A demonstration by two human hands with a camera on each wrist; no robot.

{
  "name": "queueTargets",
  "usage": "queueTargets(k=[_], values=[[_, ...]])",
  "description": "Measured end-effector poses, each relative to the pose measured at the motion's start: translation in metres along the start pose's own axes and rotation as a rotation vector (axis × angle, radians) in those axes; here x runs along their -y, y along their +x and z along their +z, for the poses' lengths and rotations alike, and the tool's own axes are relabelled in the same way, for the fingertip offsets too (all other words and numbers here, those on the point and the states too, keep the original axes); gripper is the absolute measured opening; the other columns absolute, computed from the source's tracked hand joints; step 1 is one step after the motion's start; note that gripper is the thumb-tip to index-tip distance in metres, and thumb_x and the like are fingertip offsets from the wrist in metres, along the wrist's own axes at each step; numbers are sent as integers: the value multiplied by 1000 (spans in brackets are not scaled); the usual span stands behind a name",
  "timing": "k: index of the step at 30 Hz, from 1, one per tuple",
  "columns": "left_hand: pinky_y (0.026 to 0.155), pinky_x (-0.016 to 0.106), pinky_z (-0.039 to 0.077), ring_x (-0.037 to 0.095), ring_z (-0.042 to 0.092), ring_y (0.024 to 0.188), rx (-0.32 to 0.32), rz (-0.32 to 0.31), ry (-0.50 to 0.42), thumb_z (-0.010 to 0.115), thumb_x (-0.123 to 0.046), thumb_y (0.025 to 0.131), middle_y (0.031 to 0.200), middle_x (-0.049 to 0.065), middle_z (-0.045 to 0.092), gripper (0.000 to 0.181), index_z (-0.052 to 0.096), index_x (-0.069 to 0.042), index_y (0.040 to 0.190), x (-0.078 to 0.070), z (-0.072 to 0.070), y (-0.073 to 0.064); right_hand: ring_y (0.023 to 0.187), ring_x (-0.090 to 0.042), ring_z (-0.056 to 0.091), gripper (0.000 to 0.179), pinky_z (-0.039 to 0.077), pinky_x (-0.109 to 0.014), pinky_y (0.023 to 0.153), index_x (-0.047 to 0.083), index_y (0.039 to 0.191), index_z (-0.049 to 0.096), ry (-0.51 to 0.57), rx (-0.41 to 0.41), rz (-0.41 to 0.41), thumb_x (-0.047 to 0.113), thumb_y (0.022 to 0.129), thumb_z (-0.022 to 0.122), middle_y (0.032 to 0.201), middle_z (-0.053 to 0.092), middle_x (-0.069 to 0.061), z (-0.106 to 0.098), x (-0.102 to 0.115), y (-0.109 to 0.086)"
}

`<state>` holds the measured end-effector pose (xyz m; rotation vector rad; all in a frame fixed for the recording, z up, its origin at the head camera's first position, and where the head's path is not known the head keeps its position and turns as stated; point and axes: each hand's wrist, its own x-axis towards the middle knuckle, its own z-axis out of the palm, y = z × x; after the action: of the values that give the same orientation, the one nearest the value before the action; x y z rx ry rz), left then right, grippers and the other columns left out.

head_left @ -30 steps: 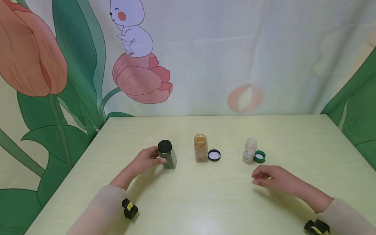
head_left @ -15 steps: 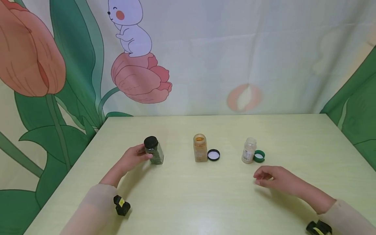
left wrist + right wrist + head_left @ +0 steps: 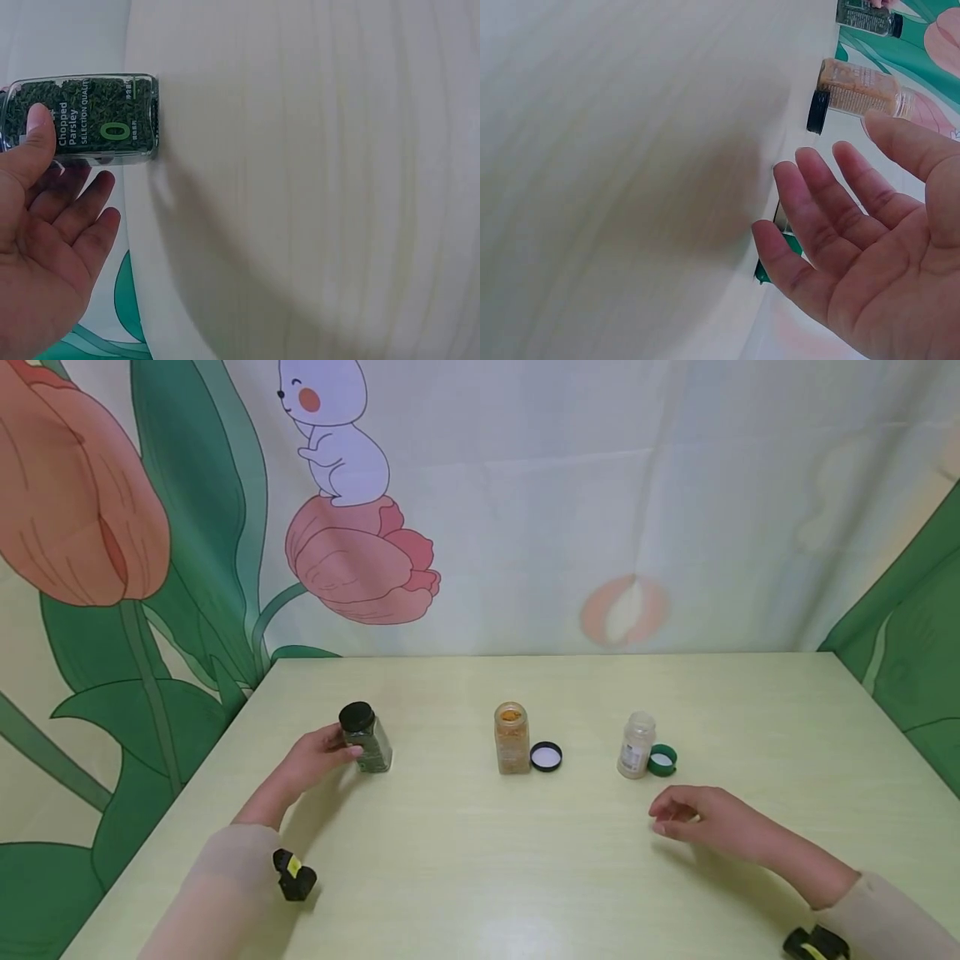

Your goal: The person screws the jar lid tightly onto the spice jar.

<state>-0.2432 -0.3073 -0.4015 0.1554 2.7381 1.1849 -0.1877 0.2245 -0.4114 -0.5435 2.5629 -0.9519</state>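
My left hand (image 3: 315,757) grips a glass jar of chopped parsley (image 3: 368,745) with a black lid, at the left of the table. In the left wrist view the thumb lies across the label of the parsley jar (image 3: 97,120), while the other fingers reach beneath and behind it. My right hand (image 3: 708,818) holds nothing; its fingers are loosely bent in front of a small clear shaker bottle (image 3: 636,747) and its green cap (image 3: 662,761). In the right wrist view the fingers of the right hand (image 3: 877,247) partly hide that bottle and cap.
An uncapped jar of orange-brown seasoning (image 3: 513,745) stands mid-table, with its black lid (image 3: 546,757) lying beside it, white inside up. A printed curtain (image 3: 510,543) hangs behind the pale table (image 3: 480,877).
My left hand has moved left across the table with the parsley jar, farther from the seasoning jar. The right hand has stayed nearly still.
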Motion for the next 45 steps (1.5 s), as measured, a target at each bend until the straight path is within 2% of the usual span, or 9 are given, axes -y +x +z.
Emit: queueTargets(k=[9, 15, 20, 34, 37, 40, 42, 45], values=[[120, 63, 36, 54, 38, 145, 35, -21, -20, 56, -17, 106, 153, 39, 38, 63, 29, 15, 153, 6, -9, -3, 91, -9, 60, 21, 51, -19, 73, 7, 111, 69, -3, 0, -10, 22, 97, 70, 101, 72, 2, -1, 4, -2], [120, 63, 36, 54, 38, 145, 32, -15, -32, 55, -16, 106, 153, 39, 39, 62, 29, 15, 153, 6, -9, -3, 91, -11, 60, 21, 51, -20, 72, 7, 112, 69, -6, 4, -9, 22, 98, 70, 102, 72, 1, -2, 4, -2], [121, 64, 33, 55, 33, 148, 45, -42, -30, 54, -19, 108, 156, 39, 33, 66, 22, 13, 156, 6, -9, -3, 92, -12, 60, 21, 51, -20, 72, 7, 112, 69, -14, 1, -4, 22, 98, 70, 101, 72, 1, -3, 4, -2], [121, 65, 32, 56, 31, 148, 39, -36, -20, 54, -20, 108, 157, 40, 29, 69, 18, 12, 157, 10, -12, -3, 91, -13, 59, 21, 51, -20, 72, 7, 112, 69, -24, -2, 13, 22, 97, 70, 101, 71, 1, -4, 3, -2], [122, 66, 30, 57, 29, 149, 47, -33, -25, 54, -21, 107, 159, 40, 27, 72, 14, 10, 159, 10, -12, -3, 91, -12, 59, 22, 51, -20, 72, 6, 112, 69, -30, -8, 8, 22, 97, 70, 101, 71, 1, -5, 3, -3], [123, 67, 27, 56, 25, 151, 55, -72, -22, 58, -29, 106, 162, 38, 20, 84, 4, 5, 162, 9, -14, -5, 91, -12, 59, 21, 51, -20, 72, 6, 112, 69, -30, -10, 9, 22, 97, 70, 101, 71, 1, -6, 2, -3], [124, 66, 26, 54, 23, 153, 40, -102, -24, 60, -35, 104, 165, 36, 16, 93, -2, 0, 163, 5, -16, -6, 91, -12, 59, 21, 51, -20, 72, 6, 112, 69, -35, -13, 3, 22, 98, 70, 101, 71, 1, -8, 2, -4], [125, 63, 27, 50, 24, 154, -45, -110, -18, 62, -42, 102, 167, 31, 19, 97, -4, -7, 165, -5, -21, -12, 93, -12, 61, 22, 52, -21, 73, 6, 113, 69, -46, -22, 4, 22, 97, 70, 101, 72, 1, -11, 1, -5]])
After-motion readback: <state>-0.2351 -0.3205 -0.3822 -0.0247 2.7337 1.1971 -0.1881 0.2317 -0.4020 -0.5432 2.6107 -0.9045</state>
